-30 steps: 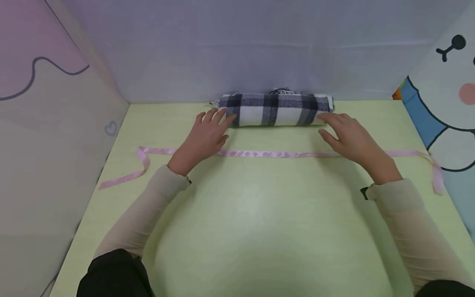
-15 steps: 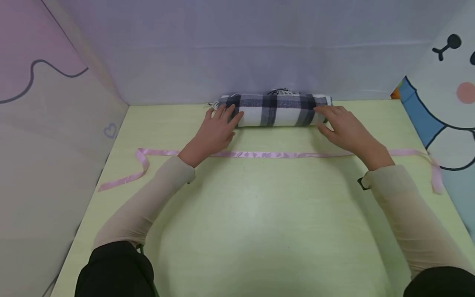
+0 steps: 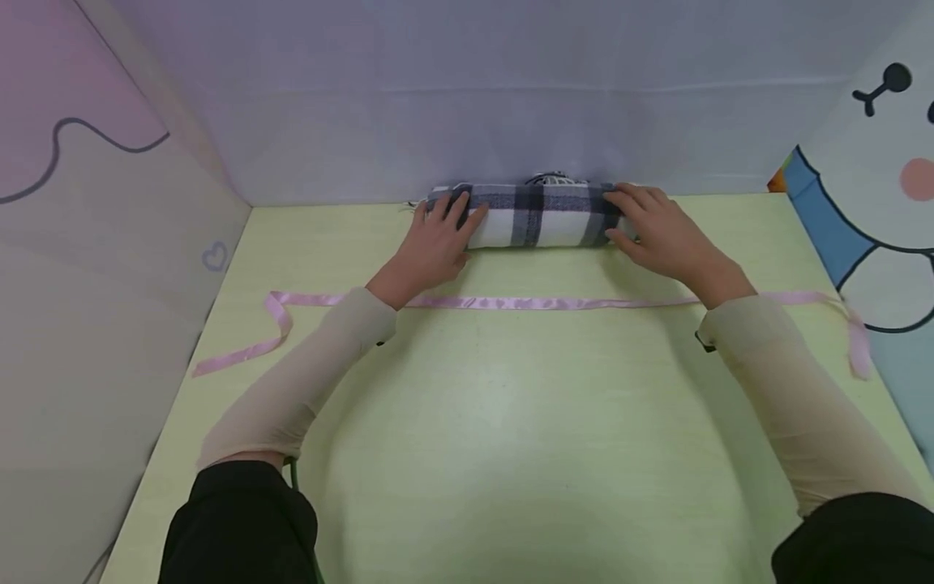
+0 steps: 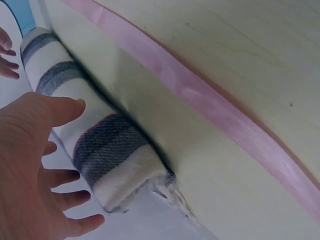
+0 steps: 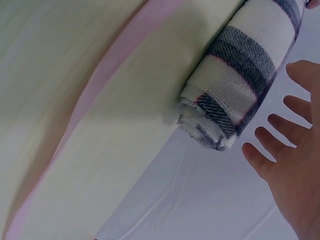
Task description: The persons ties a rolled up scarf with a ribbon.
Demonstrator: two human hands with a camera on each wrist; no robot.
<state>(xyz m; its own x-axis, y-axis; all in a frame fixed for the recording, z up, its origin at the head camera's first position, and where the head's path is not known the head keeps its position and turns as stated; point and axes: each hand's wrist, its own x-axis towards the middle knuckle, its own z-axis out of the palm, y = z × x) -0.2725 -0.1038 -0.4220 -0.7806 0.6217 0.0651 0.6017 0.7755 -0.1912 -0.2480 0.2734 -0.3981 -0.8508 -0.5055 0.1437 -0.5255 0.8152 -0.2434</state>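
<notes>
Black-and-white plaid woven cloth roll [image 3: 536, 215] lies lengthwise along the middle of the far edge of the pale yellow-green flat surface [image 3: 511, 422], close to the smooth lavender sheet-like wall [image 3: 438, 105]; left hand [image 3: 432, 247] over its left end, right hand [image 3: 660, 235] over its right end; fingers on both spread and slightly bent, pinching nothing; contact with the cloth, can't tell, right wrist view looks like a gap; long pink satin ribbon [image 3: 525, 303] runs side to side nearer the front edge than the roll, bent ends by the left and right edges, forearms crossing above it; risks, my guess: uneven grip or one-ended pull could skew the roll or loosen its layers; lifting with the ends poorly supported could let the middle sag; low sleeves could snag the ribbon and drag it crooked; its right end could slip off the right edge if nudged; hidden: roll's back and underside, ribbon stretches under the forearms; pale-and-dark thread fringe [image 3: 554, 177] mostly behind the roll; whether the ribbon's right end overhangs, unclear; left wrist view cuts off part of the left hand
</notes>
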